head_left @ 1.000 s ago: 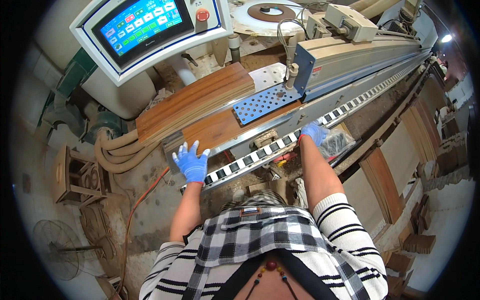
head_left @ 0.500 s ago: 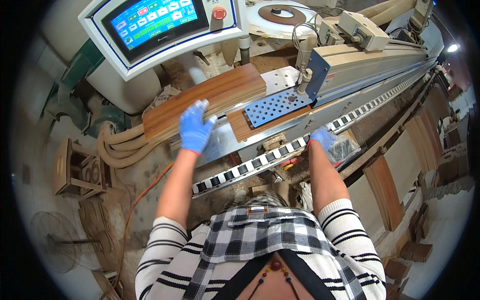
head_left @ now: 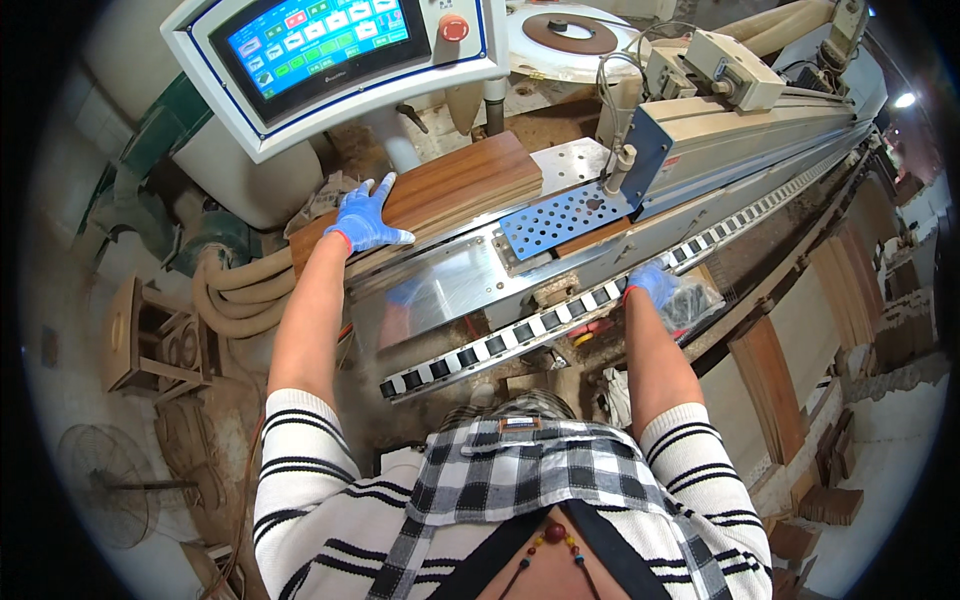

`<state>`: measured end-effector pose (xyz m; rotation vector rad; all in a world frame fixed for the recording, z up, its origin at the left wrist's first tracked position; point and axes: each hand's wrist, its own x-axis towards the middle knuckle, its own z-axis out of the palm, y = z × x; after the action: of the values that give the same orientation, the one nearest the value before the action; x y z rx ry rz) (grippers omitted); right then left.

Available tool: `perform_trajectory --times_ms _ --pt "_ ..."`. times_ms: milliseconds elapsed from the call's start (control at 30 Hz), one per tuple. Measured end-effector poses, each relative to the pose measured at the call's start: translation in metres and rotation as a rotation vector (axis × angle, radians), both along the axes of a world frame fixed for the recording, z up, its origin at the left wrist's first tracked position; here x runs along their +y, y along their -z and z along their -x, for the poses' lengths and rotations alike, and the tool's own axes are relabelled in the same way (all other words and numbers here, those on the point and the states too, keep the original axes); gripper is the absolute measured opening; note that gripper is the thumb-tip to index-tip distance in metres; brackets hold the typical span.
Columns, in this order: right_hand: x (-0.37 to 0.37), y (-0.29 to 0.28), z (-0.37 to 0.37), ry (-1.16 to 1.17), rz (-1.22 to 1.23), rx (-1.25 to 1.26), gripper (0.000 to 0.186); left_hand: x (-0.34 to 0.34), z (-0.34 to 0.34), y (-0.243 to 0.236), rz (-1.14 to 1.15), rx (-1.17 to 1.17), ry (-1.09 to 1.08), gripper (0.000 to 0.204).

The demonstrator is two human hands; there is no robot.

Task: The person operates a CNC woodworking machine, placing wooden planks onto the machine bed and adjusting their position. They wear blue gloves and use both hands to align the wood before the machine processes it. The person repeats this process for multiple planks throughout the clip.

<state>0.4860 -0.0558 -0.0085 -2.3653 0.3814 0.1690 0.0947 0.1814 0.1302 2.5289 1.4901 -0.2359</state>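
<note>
My left hand (head_left: 366, 216), in a blue glove, lies spread over the left end of a stack of brown wooden boards (head_left: 455, 185). Its thumb points right along the stack's near side. My right hand (head_left: 652, 284), also gloved in blue, is beside the rail of black and white rollers (head_left: 520, 333); its fingers are too hard to make out to tell whether they are closed. Just right of it is a clear plastic bag (head_left: 692, 303). Ahead, a single wooden board (head_left: 592, 238) shows partly beneath the blue perforated plate (head_left: 560, 217) of the machine.
A control panel with a lit screen (head_left: 318, 45) and a red push button (head_left: 453, 28) overhangs the back left. The shiny metal table (head_left: 440, 285) lies before the stack. Long machine housing (head_left: 740, 140) runs to the far right. More boards (head_left: 768, 385) lean at right.
My left hand has moved left and spread onto the stack. The single board has slid right under the perforated plate, baring more metal table. My right hand has stayed nearly in place.
</note>
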Motion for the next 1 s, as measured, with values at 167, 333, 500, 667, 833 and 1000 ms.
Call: perform_trajectory --times_ms 167,333,500,667,833,1000 --pt "0.002 -0.004 0.002 -0.002 0.005 0.0 0.066 -0.025 0.001 -0.011 0.018 -0.046 -0.02 0.123" --pt "-0.001 0.002 -0.004 -0.049 -0.014 0.06 0.068 -0.067 0.04 -0.006 -0.011 -0.205 -0.138 0.122" --pt "0.0 -0.014 0.005 -0.046 -0.002 0.083 0.067 -0.145 0.111 -0.004 -0.078 -0.245 -0.139 0.122" --pt "0.003 0.02 -0.012 0.018 -0.009 0.016 0.07 -0.198 0.14 0.016 -0.035 -0.193 -0.081 0.124" --pt "0.011 0.038 -0.021 0.042 0.027 -0.009 0.071 -0.198 0.104 0.043 -0.011 -0.158 0.005 0.119" --pt "0.005 0.011 -0.009 -0.041 0.003 0.077 0.072 -0.168 0.039 0.064 0.042 -0.149 0.019 0.107"
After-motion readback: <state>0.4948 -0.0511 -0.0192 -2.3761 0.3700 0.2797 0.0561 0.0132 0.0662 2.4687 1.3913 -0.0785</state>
